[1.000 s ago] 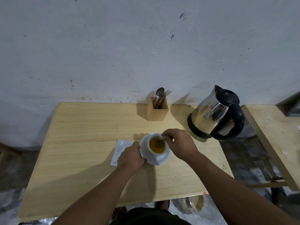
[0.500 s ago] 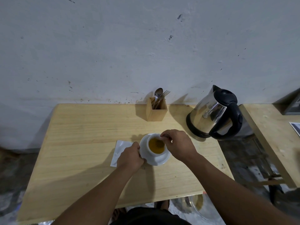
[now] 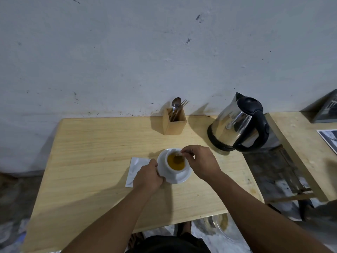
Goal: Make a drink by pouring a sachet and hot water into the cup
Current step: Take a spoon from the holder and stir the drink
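Observation:
A white cup (image 3: 173, 171) filled with amber drink stands on a white saucer (image 3: 184, 178) in the middle of the wooden table (image 3: 102, 157). My left hand (image 3: 146, 177) grips the saucer's left edge. My right hand (image 3: 199, 161) hovers at the cup's right rim, fingers pinched on a small spoon (image 3: 177, 157) whose bowl dips into the liquid. A white sachet (image 3: 135, 166) lies flat just left of the saucer, partly under my left hand. The steel kettle (image 3: 237, 125) with black handle sits at the back right.
A wooden cutlery box (image 3: 174, 123) holding a spoon and fork stands against the wall behind the cup. A second wooden table (image 3: 299, 143) with a printed sheet (image 3: 330, 140) stands to the right, with a gap between the two tables.
My right hand's fingers shifted slightly around the cup's rim with the spoon. The left hand stays on the saucer. The view tilted a little.

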